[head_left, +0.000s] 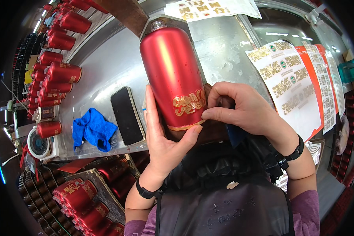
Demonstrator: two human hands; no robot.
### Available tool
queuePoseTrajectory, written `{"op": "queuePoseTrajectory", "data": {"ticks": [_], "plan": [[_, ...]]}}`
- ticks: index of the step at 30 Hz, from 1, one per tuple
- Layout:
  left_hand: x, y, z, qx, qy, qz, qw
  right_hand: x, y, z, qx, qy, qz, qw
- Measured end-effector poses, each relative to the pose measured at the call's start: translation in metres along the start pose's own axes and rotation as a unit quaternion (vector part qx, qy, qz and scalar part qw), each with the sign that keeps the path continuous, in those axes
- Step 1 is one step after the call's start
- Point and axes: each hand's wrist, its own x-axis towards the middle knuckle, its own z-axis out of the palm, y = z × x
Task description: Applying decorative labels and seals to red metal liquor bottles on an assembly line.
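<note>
A large glossy red bottle (167, 67) lies on its side in front of me, its clear glass neck (158, 25) pointing away. Near its base runs a gold patterned decal (187, 104). My left hand (163, 143) cups the base end, fingers along the left side and thumb against the bottom rim. At the decal's right end, my right hand (240, 106) has thumb and forefinger bent together in a pinch touching the bottle. Whatever is between those fingertips is too small to make out. Something dark blue (235, 135) shows under the right hand.
A black phone (128, 116) and a crumpled blue cloth (93, 129) lie on the metal table (106, 67). Gold decal sheets (283, 74) lie right, another sheet (212, 8) at the back. Red bottles (63, 72) crowd the left; a small fan (39, 142) stands below them.
</note>
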Motion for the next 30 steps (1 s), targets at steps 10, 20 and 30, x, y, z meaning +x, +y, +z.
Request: {"op": "queuePoseTrajectory", "data": {"ticks": [10,20,30], "plan": [[-0.001,-0.003,-0.003,0.006,-0.007,0.006,1.0,-0.001,0.0,0.001,0.003,0.0,0.008,1.0],[0.0,0.001,-0.003,0.007,-0.007,0.016,1.0,-0.001,0.0,0.0,-0.007,0.002,0.003,1.0],[-0.001,-0.003,0.0,0.028,-0.002,0.019,0.999,-0.001,0.0,0.0,0.002,0.001,0.005,1.0]]}}
